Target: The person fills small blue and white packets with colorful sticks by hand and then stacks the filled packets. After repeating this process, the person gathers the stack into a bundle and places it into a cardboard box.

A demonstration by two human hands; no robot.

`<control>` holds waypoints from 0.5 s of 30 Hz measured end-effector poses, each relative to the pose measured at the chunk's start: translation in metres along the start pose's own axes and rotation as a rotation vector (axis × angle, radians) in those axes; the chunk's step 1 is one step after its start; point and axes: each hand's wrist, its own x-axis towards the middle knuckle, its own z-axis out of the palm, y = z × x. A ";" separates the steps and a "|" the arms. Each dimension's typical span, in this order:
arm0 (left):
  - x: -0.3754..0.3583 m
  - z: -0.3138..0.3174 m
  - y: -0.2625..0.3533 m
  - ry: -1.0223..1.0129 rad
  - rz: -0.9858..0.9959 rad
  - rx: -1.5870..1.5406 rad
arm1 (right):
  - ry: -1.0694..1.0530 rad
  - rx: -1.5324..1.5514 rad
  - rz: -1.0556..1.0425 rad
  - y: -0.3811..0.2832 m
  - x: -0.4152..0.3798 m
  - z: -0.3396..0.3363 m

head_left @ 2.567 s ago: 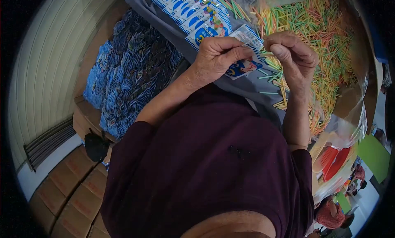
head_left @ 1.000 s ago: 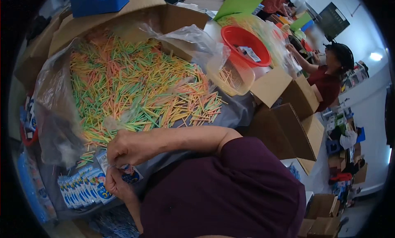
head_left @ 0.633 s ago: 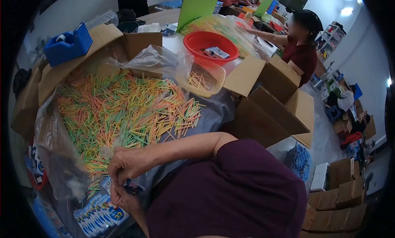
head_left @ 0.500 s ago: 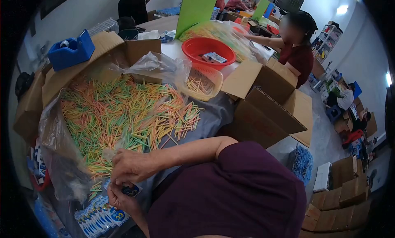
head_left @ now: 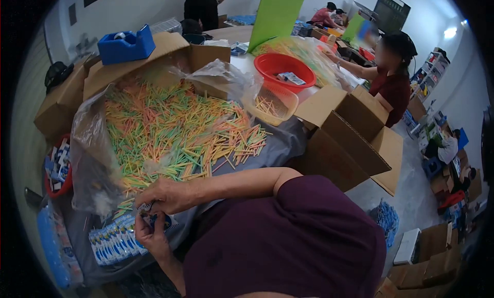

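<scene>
Between my two hands is a small printed packet [head_left: 151,218], blue and white, mostly covered by fingers. My left hand [head_left: 153,234] pinches it from below, thumb raised. From above, my right hand [head_left: 167,196] is closed with its fingertips at the packet's upper end; whether a stick is also in them is hidden. Beside my left hand, a row of overlapping blue-and-white packets [head_left: 114,242] lies on the grey cloth [head_left: 198,220]. Just beyond my right hand spreads a large heap of thin pastel sticks [head_left: 175,125], in green, yellow, orange and pink.
A blue tape dispenser [head_left: 126,47] sits on a cardboard flap. Behind the heap stand a peach basket [head_left: 280,105] with sticks and a red basin [head_left: 284,66]. An open carton [head_left: 345,143] is at the right. Across the table, a co-worker [head_left: 393,76] handles bagged sticks.
The view has shifted, so the scene sits farther right and the red container at left shows more. My left thumb has risen and my fingers have drawn closer around the packet.
</scene>
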 end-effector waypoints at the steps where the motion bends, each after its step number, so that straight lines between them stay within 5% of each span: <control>1: -0.004 -0.004 0.001 0.038 0.012 0.013 | -0.009 -0.003 -0.048 -0.002 0.000 0.003; 9: -0.031 -0.034 -0.002 0.326 0.054 0.126 | -0.090 0.227 0.288 0.015 0.006 0.032; 15: -0.033 -0.036 -0.001 0.299 0.023 0.113 | -0.177 0.444 0.336 0.025 0.002 0.043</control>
